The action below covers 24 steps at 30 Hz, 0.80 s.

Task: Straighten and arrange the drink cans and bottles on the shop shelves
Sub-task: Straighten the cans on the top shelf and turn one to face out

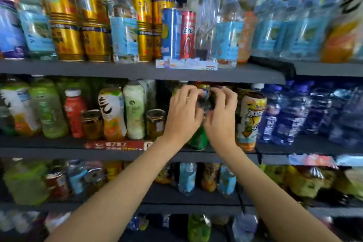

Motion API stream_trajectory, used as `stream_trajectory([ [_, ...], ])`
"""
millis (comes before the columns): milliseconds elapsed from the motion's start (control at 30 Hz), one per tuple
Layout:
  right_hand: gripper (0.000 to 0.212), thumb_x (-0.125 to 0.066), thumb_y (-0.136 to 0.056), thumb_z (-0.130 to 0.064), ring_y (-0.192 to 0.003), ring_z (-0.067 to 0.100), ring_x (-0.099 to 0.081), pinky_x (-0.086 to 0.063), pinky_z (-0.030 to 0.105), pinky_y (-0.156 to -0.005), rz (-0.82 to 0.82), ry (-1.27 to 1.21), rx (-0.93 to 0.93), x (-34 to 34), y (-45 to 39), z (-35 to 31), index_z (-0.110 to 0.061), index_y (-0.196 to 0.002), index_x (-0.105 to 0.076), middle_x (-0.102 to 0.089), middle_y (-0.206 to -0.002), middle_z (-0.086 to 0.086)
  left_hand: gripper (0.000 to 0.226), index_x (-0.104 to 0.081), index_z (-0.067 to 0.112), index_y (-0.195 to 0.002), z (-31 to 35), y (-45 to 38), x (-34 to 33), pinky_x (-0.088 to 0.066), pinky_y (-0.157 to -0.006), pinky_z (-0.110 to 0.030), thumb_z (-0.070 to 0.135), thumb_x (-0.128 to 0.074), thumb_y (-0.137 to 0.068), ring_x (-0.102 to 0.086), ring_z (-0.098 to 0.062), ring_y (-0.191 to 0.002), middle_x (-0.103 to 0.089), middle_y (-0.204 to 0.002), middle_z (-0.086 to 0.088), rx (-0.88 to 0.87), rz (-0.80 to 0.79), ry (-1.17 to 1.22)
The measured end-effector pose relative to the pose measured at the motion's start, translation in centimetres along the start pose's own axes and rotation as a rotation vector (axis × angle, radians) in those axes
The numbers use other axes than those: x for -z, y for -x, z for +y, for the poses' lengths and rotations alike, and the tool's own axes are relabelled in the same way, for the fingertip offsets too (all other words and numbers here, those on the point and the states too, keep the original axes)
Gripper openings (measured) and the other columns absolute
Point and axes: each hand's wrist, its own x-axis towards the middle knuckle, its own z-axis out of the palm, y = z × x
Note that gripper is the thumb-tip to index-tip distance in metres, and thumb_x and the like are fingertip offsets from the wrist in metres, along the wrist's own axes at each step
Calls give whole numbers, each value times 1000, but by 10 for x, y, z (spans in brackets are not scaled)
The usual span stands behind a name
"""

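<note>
Both my hands reach into the middle shelf (271, 146) and hold the same green bottle (198, 139). My left hand (183, 113) curls round its upper part from the left. My right hand (222, 116) grips it from the right, fingers at the dark cap area (205, 96). Only the bottle's green lower body and a bit of its top show between the hands. Just to its right stands an orange and white bottle (250, 120). A small glass jar (155, 124) stands to its left.
The top shelf (117, 68) holds gold cans (65, 23), a blue can (170, 33), a red can (187, 34) and clear bottles. Blue water bottles (290, 116) crowd the middle shelf's right. Green and white bottles fill its left. Lower shelves carry more bottles.
</note>
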Motion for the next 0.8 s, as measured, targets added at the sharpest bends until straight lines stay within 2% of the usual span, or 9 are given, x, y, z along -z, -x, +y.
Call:
stream_trajectory([
  [67, 45, -41, -82, -7, -111, 42, -43, -44, 46, -86, -147, 222, -97, 9, 16, 39, 3, -126, -44, -41, -126, 29, 44, -57, 11, -110, 13, 14, -27, -40, -85, -37, 21, -35, -74, -46, -24, -104, -53, -111, -10, 46, -85, -102],
  [133, 53, -53, -83, -7, -122, 49, -34, -38, 52, -94, -389, 375, -205, 13, 27, 61, 0, -134, -38, -28, -140, 29, 45, -56, 13, -119, 21, 23, -42, -41, -88, -43, 20, -38, -79, -49, -30, -108, -52, -117, -11, 109, -198, -199],
  [167, 56, -54, -86, -11, -128, 47, -26, -34, 51, -99, -511, 425, -230, 15, 31, 67, -4, -137, -33, -20, -145, 25, 45, -54, 14, -124, 24, 24, -46, -39, -92, -44, 18, -43, -81, -47, -31, -111, -50, -121, -11, 132, -257, -247],
  [233, 56, -53, -90, -18, -133, 42, -19, -28, 46, -105, -606, 459, -209, 16, 32, 77, -11, -139, -28, -12, -148, 21, 49, -46, 17, -134, 28, 25, -50, -31, -99, -42, 16, -49, -85, -39, -30, -120, -42, -131, -8, 157, -366, -336],
  [333, 51, -53, -90, -21, -127, 42, -25, -26, 41, -105, -578, 434, -159, 15, 22, 82, -14, -135, -30, -17, -143, 25, 51, -38, 20, -139, 31, 27, -55, -27, -103, -38, 20, -47, -89, -32, -25, -125, -35, -136, -4, 161, -440, -413],
  [500, 46, -52, -93, -24, -125, 39, -33, -30, 36, -103, -573, 388, -104, 7, 14, 87, -12, -133, -34, -24, -139, 26, 50, -47, 12, -132, 33, 34, -57, -33, -94, -41, 13, -54, -83, -39, -31, -121, -42, -132, -9, 144, -410, -428],
  [633, 45, -56, -91, -22, -115, 37, -41, -35, 36, -96, -571, 281, -88, 13, 15, 90, -8, -130, -40, -38, -127, 20, 51, -50, 11, -129, 38, 37, -59, -34, -93, -41, 10, -57, -79, -42, -32, -118, -46, -130, -11, 112, -384, -401],
  [700, 47, -61, -86, -23, -112, 38, -40, -34, 39, -93, -492, 228, -95, 21, 22, 85, -6, -126, -43, -39, -123, 20, 52, -49, 10, -129, 37, 40, -57, -35, -94, -41, 13, -58, -78, -43, -31, -117, -46, -129, -12, 77, -382, -376],
  [800, 43, -73, -73, -22, -97, 37, -45, -41, 44, -81, -236, 108, -83, 36, 21, 64, -4, -105, -50, -46, -109, 20, 59, -44, 7, -131, 36, 40, -49, -41, -96, -42, 33, -48, -79, -44, -28, -117, -48, -127, -12, 54, -356, -276],
])
